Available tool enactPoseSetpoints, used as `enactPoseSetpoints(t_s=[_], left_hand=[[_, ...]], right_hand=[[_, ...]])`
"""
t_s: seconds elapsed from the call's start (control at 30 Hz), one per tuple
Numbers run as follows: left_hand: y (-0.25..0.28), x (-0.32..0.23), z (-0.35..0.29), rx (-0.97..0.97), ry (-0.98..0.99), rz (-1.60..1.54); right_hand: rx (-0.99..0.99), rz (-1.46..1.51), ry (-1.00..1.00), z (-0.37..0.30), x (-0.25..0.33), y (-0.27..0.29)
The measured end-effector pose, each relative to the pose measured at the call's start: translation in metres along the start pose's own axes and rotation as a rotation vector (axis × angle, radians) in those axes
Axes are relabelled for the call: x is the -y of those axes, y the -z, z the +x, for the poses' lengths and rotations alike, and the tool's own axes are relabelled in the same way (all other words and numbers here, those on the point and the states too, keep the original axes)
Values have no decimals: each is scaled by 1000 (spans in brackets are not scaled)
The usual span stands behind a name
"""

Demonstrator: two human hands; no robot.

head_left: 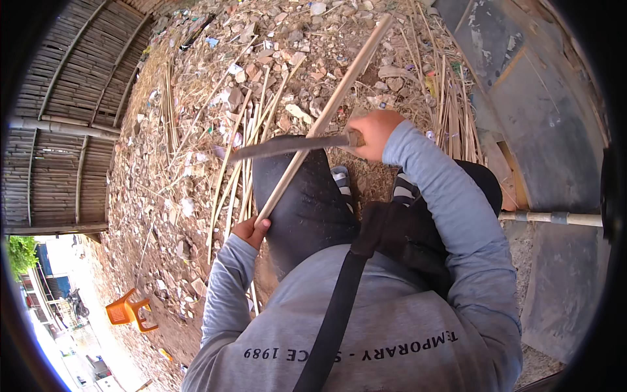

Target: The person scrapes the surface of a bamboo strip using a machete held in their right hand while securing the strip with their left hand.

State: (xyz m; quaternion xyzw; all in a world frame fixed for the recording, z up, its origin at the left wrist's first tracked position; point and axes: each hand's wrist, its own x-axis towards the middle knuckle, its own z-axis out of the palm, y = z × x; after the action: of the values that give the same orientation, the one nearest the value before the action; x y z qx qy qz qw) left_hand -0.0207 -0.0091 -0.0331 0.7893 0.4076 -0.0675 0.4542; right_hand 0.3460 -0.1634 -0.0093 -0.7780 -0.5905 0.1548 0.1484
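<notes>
My right hand [374,134] is closed round the handle of a machete [281,147], whose long blade points left and is a little blurred. The blade crosses a long split bamboo strip [346,85] above my left thigh; whether it cuts into it I cannot tell. My left hand [252,231] grips the near end of that strip, which slants up and away to the right. Beside my left leg, several thin bamboo strips [225,176] lie on the ground.
Stony, littered ground [189,130] spreads ahead. More bamboo strips [450,104] lie at the right, beside dark sheet panels [555,130]. A woven bamboo wall [65,72] stands at the left. An orange plastic chair [124,310] is at the lower left.
</notes>
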Motion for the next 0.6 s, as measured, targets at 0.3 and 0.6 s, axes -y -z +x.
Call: enactPoseSetpoints(t_s=[0.3, 0.6], left_hand=[[1, -9, -2, -78, -9, 248], [2, -17, 2, -52, -24, 245]], right_hand=[[55, -6, -54, 14, 17, -6], [13, 18, -35, 4, 5, 1]])
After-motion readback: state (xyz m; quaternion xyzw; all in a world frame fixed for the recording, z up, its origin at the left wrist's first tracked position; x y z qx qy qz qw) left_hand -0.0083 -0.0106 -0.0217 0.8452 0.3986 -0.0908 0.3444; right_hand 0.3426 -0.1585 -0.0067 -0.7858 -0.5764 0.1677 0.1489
